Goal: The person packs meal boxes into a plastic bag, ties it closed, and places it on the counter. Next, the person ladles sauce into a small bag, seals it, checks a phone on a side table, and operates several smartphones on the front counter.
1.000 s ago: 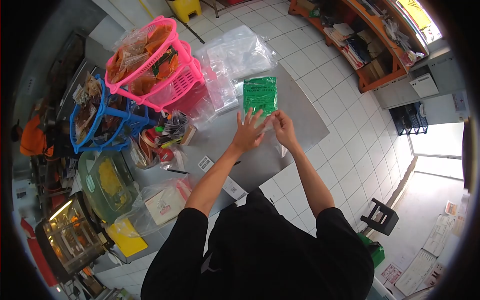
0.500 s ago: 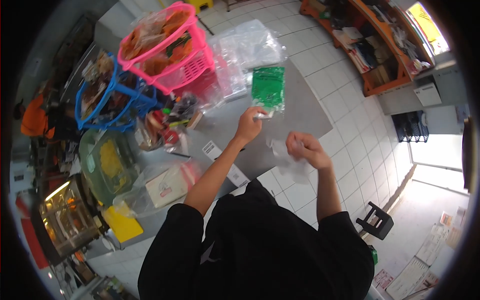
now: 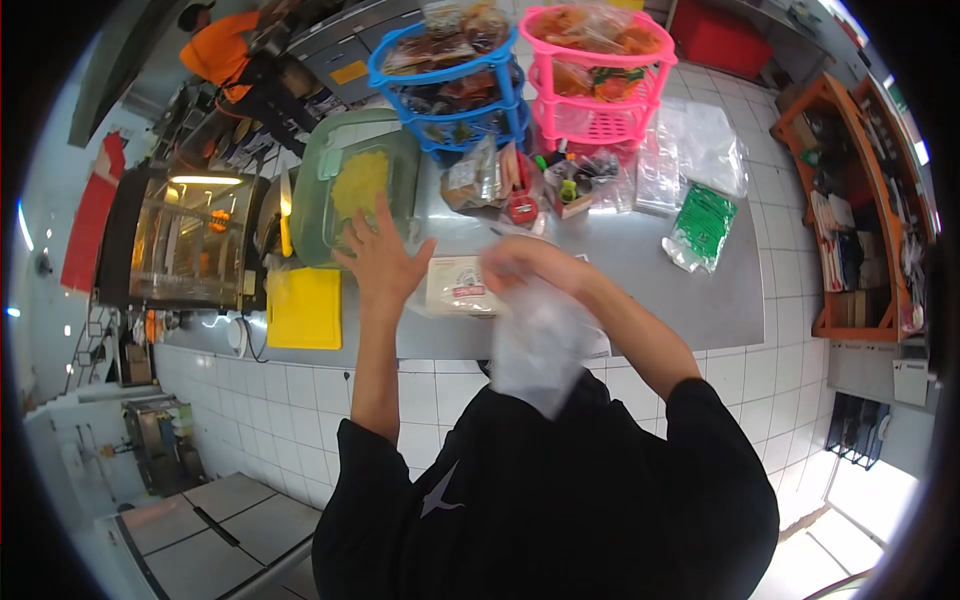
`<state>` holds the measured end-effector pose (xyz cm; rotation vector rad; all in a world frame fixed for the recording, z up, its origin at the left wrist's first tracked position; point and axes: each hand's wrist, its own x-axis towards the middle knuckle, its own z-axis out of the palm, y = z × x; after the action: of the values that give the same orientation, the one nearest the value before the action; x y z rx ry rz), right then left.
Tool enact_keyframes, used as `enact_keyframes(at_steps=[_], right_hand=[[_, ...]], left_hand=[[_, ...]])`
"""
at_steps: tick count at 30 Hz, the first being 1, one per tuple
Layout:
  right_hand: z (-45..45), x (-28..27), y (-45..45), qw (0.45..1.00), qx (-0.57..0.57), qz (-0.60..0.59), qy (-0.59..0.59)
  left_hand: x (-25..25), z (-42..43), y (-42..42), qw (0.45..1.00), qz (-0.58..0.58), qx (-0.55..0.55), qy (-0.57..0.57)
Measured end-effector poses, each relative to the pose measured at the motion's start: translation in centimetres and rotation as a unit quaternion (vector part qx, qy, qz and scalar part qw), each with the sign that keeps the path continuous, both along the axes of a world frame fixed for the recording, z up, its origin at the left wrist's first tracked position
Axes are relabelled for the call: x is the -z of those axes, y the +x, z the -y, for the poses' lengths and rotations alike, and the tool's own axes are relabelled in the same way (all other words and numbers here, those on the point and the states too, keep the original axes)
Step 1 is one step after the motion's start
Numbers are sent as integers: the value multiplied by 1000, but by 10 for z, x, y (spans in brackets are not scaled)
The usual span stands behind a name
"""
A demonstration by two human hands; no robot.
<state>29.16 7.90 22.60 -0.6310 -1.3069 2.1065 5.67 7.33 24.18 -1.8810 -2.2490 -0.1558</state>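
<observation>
My left hand (image 3: 384, 258) reaches forward with fingers spread, over the near edge of a green translucent tub (image 3: 312, 190). Inside the tub is a yellow mass (image 3: 360, 182) of food that I cannot name. From my right hand (image 3: 530, 266), which is blurred and closed, hangs a thin clear plastic bag (image 3: 543, 350) in front of my chest. Between my hands, on the steel table (image 3: 660, 305), lies a cream-coloured packet (image 3: 455, 290) with red print, partly covered by my right hand.
Blue (image 3: 440, 78) and pink (image 3: 610, 128) tiered baskets full of bagged items stand at the back. A green packet (image 3: 703, 225) and clear bags (image 3: 705, 145) lie right. Left are a yellow board (image 3: 305, 310), a knife (image 3: 286, 215) and a glass-fronted cabinet (image 3: 190, 245). A person in orange (image 3: 220, 50) stands beyond.
My view has turned left. My left hand has gone from the green packet to the green tub, its fingers opening. My right hand has carried the plastic bag leftward.
</observation>
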Motion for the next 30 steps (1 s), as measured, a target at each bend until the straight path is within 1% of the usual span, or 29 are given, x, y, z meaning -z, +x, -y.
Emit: enact_keyframes(at_steps=[1, 2, 3, 4, 5, 6, 7, 8, 10, 11, 13, 14, 15, 16, 17, 19, 23, 25, 26, 27, 29, 30], right_hand=[[-14, 32, -40, 996, 9, -43, -82], [-37, 67, -77, 976, -31, -78, -200], [-54, 97, -102, 941, -68, -108, -314], [-57, 108, -116, 931, 6, -81, -356], [-60, 114, -129, 914, 82, -56, -393], [-61, 123, -141, 889, 159, -31, -429], [-65, 137, -140, 886, 209, -50, -411], [-71, 158, -129, 880, 257, -65, -394], [-92, 239, -116, 868, 394, -13, -301], [-93, 254, -111, 862, 445, 24, -243], [-100, 265, -105, 833, 536, 85, -113], [-106, 265, -95, 864, 446, 233, -8], [-110, 260, -81, 859, 339, 372, 96], [-106, 252, -72, 820, 217, 495, 191], [-104, 244, -66, 782, 144, 548, 260], [-103, 205, -56, 676, -10, 628, 386], [-101, 124, -37, 654, -106, 603, 444], [-75, 45, -49, 686, -119, 601, 393], [-65, 27, -57, 703, -128, 598, 364], [-64, 33, -65, 726, -164, 559, 366], [-59, 64, -82, 770, -231, 474, 359], [-59, 93, -93, 723, -258, 555, 322]], left_hand=[[17, -4, -32, 991, 110, 11, -71], [36, -7, -62, 965, 220, 24, -139], [60, -8, -84, 951, 273, 68, -129], [85, -10, -103, 932, 324, 113, -117], [95, -14, -118, 909, 371, 160, -105], [90, -13, -121, 868, 461, 147, -116], [79, -5, -114, 816, 549, 129, -128], [72, 7, -105, 753, 634, 107, -141], [66, 20, -91, 686, 706, 124, -125], [64, 22, -84, 651, 739, 134, -112], [56, 25, -74, 623, 762, 144, -101], [51, 24, -73, 612, 770, 151, -97], [45, 23, -74, 612, 767, 159, -104], [41, 25, -74, 613, 764, 167, -114], [39, 25, -73, 613, 760, 177, -125], [39, 24, -75, 606, 768, 173, -117], [38, 18, -91, 607, 765, 179, -123], [36, 17, -92, 598, 773, 180, -111], [35, 19, -93, 594, 777, 178, -108], [35, 19, -92, 593, 778, 180, -106], [35, 16, -90, 591, 778, 184, -109], [34, 17, -89, 595, 774, 186, -113]])
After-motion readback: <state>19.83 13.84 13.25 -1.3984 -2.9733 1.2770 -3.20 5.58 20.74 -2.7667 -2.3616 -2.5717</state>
